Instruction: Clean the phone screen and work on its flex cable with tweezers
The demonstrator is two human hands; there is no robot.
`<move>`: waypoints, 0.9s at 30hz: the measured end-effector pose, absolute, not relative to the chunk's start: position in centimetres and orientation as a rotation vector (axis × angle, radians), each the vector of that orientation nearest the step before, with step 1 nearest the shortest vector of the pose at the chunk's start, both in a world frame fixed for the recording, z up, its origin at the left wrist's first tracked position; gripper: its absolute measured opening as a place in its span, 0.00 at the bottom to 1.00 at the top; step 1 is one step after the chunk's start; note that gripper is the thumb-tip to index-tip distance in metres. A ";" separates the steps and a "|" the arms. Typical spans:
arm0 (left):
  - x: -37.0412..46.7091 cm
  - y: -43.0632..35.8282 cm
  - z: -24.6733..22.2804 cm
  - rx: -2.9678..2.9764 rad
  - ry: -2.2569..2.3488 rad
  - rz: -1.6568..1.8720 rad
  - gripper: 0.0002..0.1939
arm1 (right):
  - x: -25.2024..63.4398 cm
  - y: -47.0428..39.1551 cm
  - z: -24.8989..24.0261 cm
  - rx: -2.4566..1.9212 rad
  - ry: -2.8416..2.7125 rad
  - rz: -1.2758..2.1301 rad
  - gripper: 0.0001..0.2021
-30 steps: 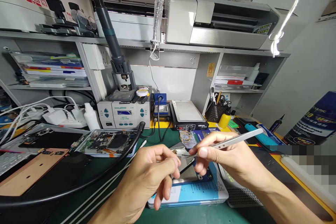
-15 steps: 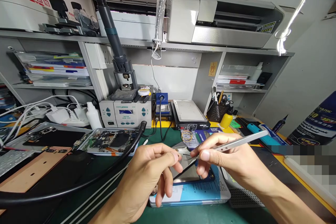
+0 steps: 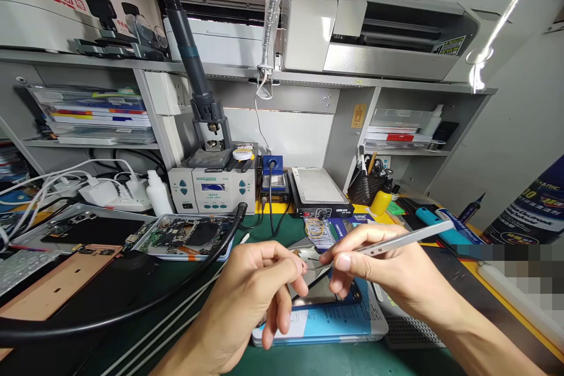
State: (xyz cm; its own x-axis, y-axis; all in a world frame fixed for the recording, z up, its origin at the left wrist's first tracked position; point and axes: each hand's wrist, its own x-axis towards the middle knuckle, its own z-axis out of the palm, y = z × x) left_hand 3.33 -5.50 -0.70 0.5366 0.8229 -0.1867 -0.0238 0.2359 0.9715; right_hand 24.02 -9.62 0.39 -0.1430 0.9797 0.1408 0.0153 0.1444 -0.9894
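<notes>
My right hand (image 3: pixel 379 264) is closed round silver tweezers (image 3: pixel 403 239), whose thin tips point left toward my left fingertips. My left hand (image 3: pixel 259 288) is pinched, thumb against index finger, with a tiny coppery piece (image 3: pixel 298 252) showing at the fingertips; its shape is too small to make out. Both hands hover over a phone frame with a dark blue edge (image 3: pixel 348 299), which lies on a blue and white flat box (image 3: pixel 326 329). Part of the frame is hidden behind my fingers.
A hot air station (image 3: pixel 214 188) stands at the back, its black hose (image 3: pixel 176 291) crossing the left side. Left of centre lies a tray of circuit boards (image 3: pixel 150 247). A heating plate (image 3: pixel 321 191) and a yellow bottle (image 3: pixel 381 198) stand behind my right hand.
The small coppery piece now shows above my left fingertips. The tweezer tips are slightly nearer to them. The view has shifted a little.
</notes>
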 end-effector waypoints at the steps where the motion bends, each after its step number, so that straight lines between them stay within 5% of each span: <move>1: 3.3 -5.5 -0.7 1.205 0.834 0.681 0.15 | 24.0 -9.6 0.4 -1.051 -1.398 1.193 0.07; 27: 3.1 -5.4 -1.2 1.228 0.848 0.654 0.15 | 24.0 -9.7 0.6 -1.050 -1.404 1.195 0.08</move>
State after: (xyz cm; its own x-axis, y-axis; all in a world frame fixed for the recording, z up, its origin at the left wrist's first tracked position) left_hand 3.13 -5.39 -1.22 0.5430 0.8157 -0.1993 0.0145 0.2282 0.9735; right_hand 24.00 -9.69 0.58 -0.1502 0.9788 0.1394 0.0188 0.1438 -0.9894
